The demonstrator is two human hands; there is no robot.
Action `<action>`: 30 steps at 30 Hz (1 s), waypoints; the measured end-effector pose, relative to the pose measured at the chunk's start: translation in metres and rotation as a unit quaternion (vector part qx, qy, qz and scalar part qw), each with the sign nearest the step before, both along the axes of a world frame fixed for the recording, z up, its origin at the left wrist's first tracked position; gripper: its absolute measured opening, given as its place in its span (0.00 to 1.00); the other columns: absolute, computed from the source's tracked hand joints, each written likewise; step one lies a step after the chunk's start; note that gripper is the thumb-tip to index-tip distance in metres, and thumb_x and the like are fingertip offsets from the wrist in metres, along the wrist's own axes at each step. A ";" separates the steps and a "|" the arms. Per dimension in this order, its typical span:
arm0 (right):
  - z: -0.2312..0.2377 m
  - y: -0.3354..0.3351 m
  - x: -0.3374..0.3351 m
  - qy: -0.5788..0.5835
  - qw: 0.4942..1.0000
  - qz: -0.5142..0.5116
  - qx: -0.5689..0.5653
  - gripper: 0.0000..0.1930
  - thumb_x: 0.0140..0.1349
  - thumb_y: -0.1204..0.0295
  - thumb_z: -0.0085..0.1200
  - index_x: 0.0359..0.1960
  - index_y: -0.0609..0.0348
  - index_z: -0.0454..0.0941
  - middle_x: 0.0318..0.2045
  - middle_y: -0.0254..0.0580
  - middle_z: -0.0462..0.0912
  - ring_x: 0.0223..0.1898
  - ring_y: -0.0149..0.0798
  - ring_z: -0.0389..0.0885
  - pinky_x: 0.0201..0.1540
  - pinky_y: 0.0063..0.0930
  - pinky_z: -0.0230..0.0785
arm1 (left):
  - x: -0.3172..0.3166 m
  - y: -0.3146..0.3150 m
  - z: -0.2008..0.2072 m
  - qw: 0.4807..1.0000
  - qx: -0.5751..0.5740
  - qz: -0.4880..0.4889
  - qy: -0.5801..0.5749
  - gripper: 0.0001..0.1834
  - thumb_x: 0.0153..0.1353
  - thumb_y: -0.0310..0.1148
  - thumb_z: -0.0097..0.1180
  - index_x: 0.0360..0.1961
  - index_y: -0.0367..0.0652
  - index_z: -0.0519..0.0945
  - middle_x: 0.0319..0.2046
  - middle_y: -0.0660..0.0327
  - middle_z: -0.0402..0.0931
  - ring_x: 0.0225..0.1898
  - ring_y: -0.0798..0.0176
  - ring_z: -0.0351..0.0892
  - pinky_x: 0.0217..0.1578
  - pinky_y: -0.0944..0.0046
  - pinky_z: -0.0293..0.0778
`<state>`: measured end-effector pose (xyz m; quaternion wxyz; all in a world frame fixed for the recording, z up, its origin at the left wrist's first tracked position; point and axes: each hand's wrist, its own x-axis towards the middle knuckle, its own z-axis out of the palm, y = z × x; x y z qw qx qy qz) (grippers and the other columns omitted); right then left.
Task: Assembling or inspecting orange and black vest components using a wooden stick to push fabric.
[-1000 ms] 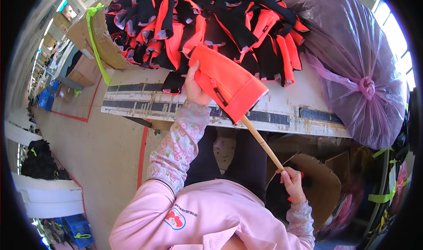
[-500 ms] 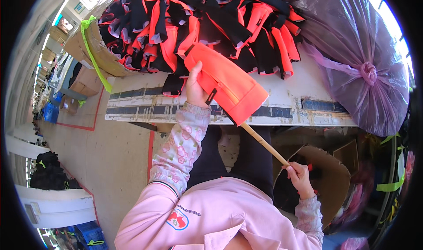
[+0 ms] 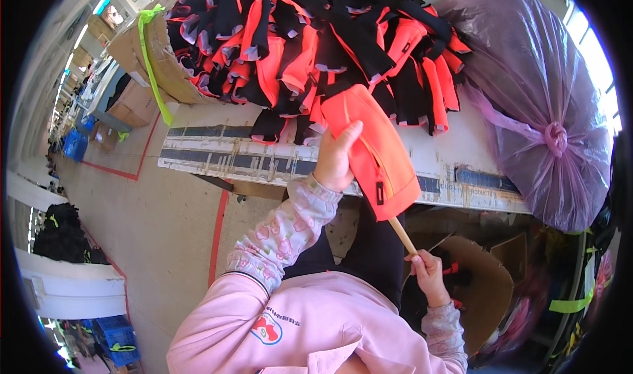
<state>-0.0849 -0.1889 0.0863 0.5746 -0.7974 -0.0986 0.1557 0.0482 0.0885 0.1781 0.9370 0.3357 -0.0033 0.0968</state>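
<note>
My left hand (image 3: 337, 158) grips the side of a bright orange fabric tube (image 3: 386, 160), thumb on its upper face. The tube has a seam and a small black tab near its lower end. A wooden stick (image 3: 401, 234) runs into that lower end, and its inner part is hidden by the fabric. Close below the opening, my right hand (image 3: 432, 278) is closed around the stick's outer end. Beyond the tube, a heap of similar orange and black fabric pieces (image 3: 300, 61) covers the table.
The worn white table edge (image 3: 250, 160) crosses in front of me. A knotted, translucent purple bag (image 3: 527, 110) bulges at the right. At the left stands a cardboard box (image 3: 135, 51) with a neon strip (image 3: 150, 71). An opened carton (image 3: 475, 275) sits below the table's right part.
Less of the stick shows outside the tube, and my right hand is nearer its opening. The tube and my left hand have moved right and toward me. The tube hangs more steeply.
</note>
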 end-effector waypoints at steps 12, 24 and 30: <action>0.007 0.058 0.021 0.041 0.989 0.020 0.141 0.14 0.65 0.68 0.43 0.28 0.64 0.76 0.15 0.29 0.70 0.16 0.20 0.64 0.19 0.16 0.56 | -0.045 -0.036 0.006 0.976 0.215 0.026 -0.026 0.09 0.61 0.30 0.51 0.41 0.38 0.71 0.33 0.68 0.72 0.34 0.77 0.69 0.37 0.73 0.68; -0.020 -0.193 -0.038 -0.074 0.921 -0.352 -0.151 0.17 0.63 0.66 0.44 0.15 0.56 0.71 0.12 0.25 0.64 0.16 0.19 0.60 0.17 0.17 0.50 | -0.034 -0.061 0.023 1.000 0.010 -0.009 -0.010 0.14 0.61 0.30 0.50 0.47 0.39 0.69 0.40 0.60 0.74 0.42 0.62 0.76 0.43 0.61 0.73; 0.032 -0.264 -0.076 -0.168 0.803 -0.564 -0.092 0.19 0.67 0.61 0.41 0.18 0.55 0.71 0.13 0.23 0.63 0.16 0.19 0.58 0.19 0.15 0.49 | -0.101 -0.196 -0.041 0.834 0.375 -0.221 -0.340 0.23 0.57 0.43 0.56 0.45 0.34 0.72 0.39 0.52 0.75 0.43 0.59 0.73 0.46 0.62 0.68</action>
